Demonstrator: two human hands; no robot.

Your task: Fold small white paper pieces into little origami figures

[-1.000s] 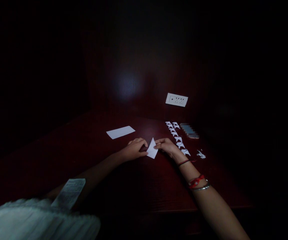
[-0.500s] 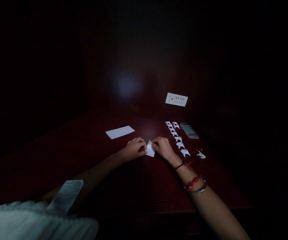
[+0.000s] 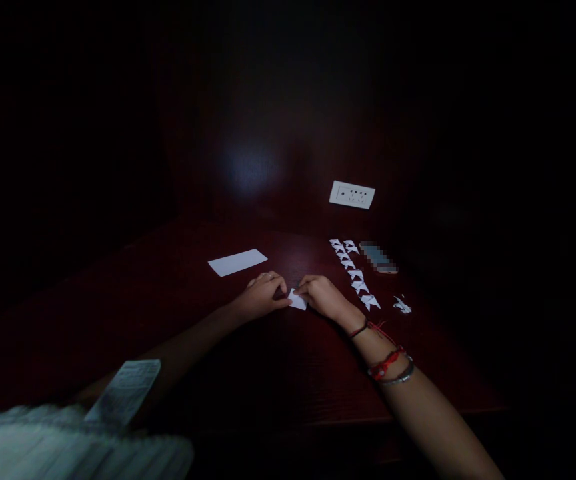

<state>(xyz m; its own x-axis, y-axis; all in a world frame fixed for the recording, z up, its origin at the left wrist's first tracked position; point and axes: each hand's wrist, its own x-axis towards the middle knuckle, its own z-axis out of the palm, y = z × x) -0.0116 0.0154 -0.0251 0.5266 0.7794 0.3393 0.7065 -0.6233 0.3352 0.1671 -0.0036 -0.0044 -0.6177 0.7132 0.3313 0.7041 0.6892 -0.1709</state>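
A small white piece of paper (image 3: 298,303), folded to a squarish shape, lies on the dark red table between my hands. At its left edge, the thumb of my left hand (image 3: 265,293) touches it, with the other fingers curled above. From the other side, my right hand (image 3: 321,293) pinches and presses its upper edge with closed fingers. Several small folded white paper pieces (image 3: 348,263) stand in a line to the right of my right hand. Further left and back is a flat white paper strip (image 3: 239,263), touched by neither hand.
A phone (image 3: 378,257) lies beyond the folded pieces at the right. Crumpled white scraps (image 3: 402,305) sit nearer on that side. On the back wall is a white power socket (image 3: 352,195). The table (image 3: 288,373) has its front edge close to me; surroundings are dark.
The pointed top of the paper has been folded down, so it looks smaller and squarer. My right fingers moved slightly left onto its upper edge; my left hand shifted a little left.
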